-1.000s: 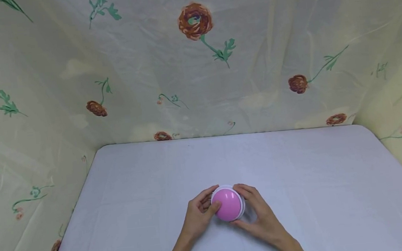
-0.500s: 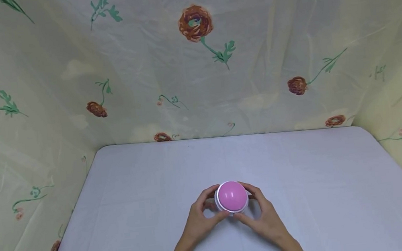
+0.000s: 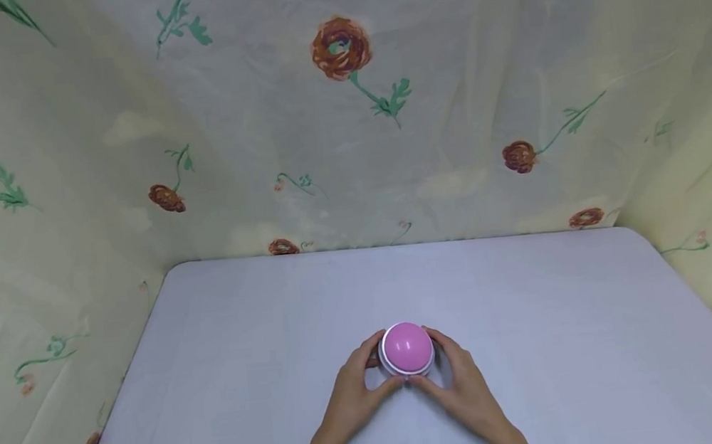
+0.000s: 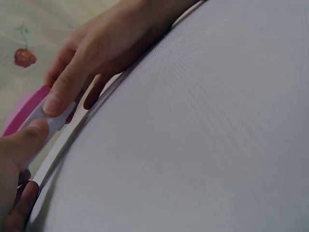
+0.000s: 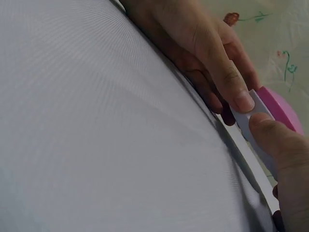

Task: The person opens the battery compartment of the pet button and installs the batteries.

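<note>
A round white-based object with a glossy pink dome (image 3: 408, 347) is between both hands, near the middle of the table's front half. From the left, my left hand (image 3: 354, 390) grips its white base, thumb on the near rim and fingers round the side. My right hand (image 3: 463, 383) holds the right side the same way, its thumb close to the left one. In the left wrist view both thumbs press the white base (image 4: 41, 113), below the pink part. The right wrist view shows the same white base (image 5: 258, 128) just above the table. The underside is hidden.
A white cloth covers the table (image 3: 244, 333), which has rounded far corners. Pale curtains with printed flowers (image 3: 347, 130) hang behind it and along both sides.
The left thumb has come off the pink dome onto the white rim. The object has turned from leaning left to facing up more evenly. The head view has shifted slightly.
</note>
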A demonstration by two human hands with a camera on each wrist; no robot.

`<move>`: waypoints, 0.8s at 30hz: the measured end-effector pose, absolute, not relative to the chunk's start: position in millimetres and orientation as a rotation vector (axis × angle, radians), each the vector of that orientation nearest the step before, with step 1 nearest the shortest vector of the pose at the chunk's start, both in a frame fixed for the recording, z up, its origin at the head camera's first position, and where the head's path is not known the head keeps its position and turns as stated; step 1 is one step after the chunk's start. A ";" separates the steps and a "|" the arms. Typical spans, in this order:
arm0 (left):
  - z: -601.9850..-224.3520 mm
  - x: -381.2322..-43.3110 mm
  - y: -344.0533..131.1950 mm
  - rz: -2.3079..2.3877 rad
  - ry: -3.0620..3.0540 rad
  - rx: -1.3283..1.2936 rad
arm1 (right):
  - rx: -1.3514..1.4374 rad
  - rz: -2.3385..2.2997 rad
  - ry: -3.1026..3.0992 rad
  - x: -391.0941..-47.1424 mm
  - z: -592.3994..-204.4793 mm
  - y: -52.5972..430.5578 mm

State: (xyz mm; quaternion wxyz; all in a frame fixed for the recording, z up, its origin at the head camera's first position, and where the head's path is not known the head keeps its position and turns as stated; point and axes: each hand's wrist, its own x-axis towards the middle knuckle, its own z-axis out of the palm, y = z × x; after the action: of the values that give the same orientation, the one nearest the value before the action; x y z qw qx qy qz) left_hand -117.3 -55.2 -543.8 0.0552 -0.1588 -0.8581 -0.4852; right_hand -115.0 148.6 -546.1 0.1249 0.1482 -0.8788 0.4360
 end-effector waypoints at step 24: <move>-542.1 -118.8 -48.5 -1.224 -2.658 -0.456 | 0.471 1.037 -2.637 -117.1 -546.9 146.0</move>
State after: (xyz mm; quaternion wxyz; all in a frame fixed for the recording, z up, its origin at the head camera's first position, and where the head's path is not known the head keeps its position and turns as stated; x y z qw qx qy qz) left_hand -118.8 -48.5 -542.1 0.0899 -0.1533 -0.8938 -0.4118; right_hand -117.1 146.0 -546.9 0.1343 0.1624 -0.9098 0.3576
